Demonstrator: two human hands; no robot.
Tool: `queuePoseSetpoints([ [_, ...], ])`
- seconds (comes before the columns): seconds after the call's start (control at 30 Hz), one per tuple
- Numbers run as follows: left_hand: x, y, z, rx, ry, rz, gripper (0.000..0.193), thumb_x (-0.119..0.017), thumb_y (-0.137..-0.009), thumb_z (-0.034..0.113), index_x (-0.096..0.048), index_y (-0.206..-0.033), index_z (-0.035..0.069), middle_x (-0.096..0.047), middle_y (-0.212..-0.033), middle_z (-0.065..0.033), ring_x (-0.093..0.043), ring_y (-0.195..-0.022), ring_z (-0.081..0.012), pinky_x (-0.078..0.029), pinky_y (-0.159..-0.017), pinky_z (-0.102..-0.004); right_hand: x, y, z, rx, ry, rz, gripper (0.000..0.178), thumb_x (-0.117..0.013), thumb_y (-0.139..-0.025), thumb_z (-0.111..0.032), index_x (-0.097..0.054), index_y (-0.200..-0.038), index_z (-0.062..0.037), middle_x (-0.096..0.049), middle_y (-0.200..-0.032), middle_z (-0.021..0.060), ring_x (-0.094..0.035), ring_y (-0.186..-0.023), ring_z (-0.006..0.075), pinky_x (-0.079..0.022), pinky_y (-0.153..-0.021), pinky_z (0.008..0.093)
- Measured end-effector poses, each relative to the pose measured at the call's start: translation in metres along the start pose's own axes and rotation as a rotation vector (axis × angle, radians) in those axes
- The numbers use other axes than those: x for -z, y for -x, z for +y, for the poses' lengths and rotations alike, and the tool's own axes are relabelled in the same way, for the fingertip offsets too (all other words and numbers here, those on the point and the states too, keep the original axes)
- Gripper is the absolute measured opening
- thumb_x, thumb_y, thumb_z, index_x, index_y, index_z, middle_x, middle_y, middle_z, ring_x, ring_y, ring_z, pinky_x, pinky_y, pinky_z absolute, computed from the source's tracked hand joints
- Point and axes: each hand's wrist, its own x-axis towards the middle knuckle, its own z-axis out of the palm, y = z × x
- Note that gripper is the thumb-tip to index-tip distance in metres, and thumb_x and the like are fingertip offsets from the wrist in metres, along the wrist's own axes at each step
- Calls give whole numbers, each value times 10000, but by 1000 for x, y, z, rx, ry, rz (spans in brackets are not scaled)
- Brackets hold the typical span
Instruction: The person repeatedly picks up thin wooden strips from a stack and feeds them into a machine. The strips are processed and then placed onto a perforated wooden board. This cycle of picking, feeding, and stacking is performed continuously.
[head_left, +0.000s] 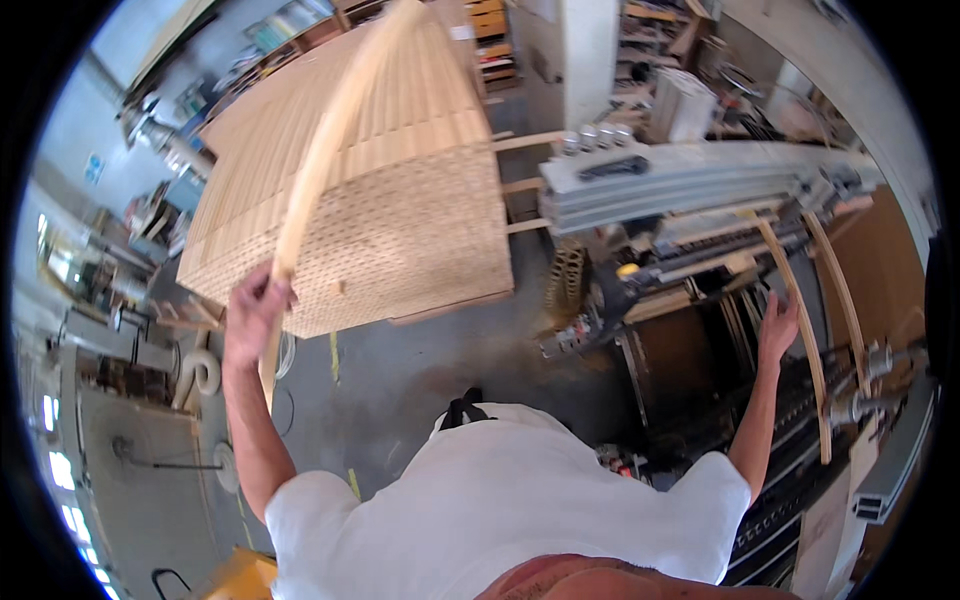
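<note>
My left hand [256, 312] is closed around a long pale wooden strip [322, 150]. The strip slants up and away, its far end blurred over a big stack of wooden strips [400, 215]. Below the hand, its near end hangs beside my forearm. On the right, my right hand [779, 328] is raised with thumb and fingers apart. It is right beside another wooden strip [808, 350] lying across the machine [700, 265]; whether the fingertips touch that strip I cannot tell.
Another wooden strip [838, 285] lies on the machine's far right. Metal profiles [660, 200] with round metal cylinders [597, 138] on top stand at the back right. A grey floor [400, 390] lies between stack and machine. A pale hose [200, 372] curls at left.
</note>
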Motion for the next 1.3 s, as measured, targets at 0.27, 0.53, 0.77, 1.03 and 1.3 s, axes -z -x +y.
queuePoseSetpoints([
  [0.27,134,-191,-75,22,-143,264,455,-625,-881,397,-694,-918,-51,-661,-754,-113,-627,-687,-170,-502,-659,-308,-61,167,-186,35,-532,-331,509,-640,-904,-16,-473,-1383,16,-595,-1223,156,-588,-961,173,-500,-835,307],
  [0.53,115,-419,-163,83,-439,131,587,-656,-728,448,-698,-850,-125,-692,-753,-223,-708,-762,-292,-537,-699,-386,-131,326,-299,40,-472,-539,557,-689,-851,-35,-479,-1365,-1,-650,-1117,134,-637,-809,147,-526,-747,290],
  [0.77,49,-489,-136,31,-387,89,464,-616,-756,333,-668,-776,-128,-684,-728,-224,-696,-638,-292,-540,-599,-393,-77,408,-319,-284,-198,-513,567,-687,-860,-117,-471,-1373,-5,-645,-1177,209,-696,-876,240,-547,-792,349],
  [1.03,51,-516,-167,-149,-415,-35,526,-611,-829,409,-683,-909,-106,-692,-751,-214,-698,-757,-339,-544,-696,-433,-53,493,-282,-412,-143,-351,561,-702,-867,-171,-487,-1359,-7,-628,-1207,232,-690,-907,300,-536,-831,381],
  [1.3,40,-246,-55,-727,147,29,375,-512,-1016,235,-566,-1298,-7,-682,-1082,-143,-640,-1003,-188,-519,-888,-336,7,534,-293,-525,-109,-310,510,-671,-878,-210,-498,-1336,-66,-598,-1233,183,-626,-1053,350,-512,-890,434],
])
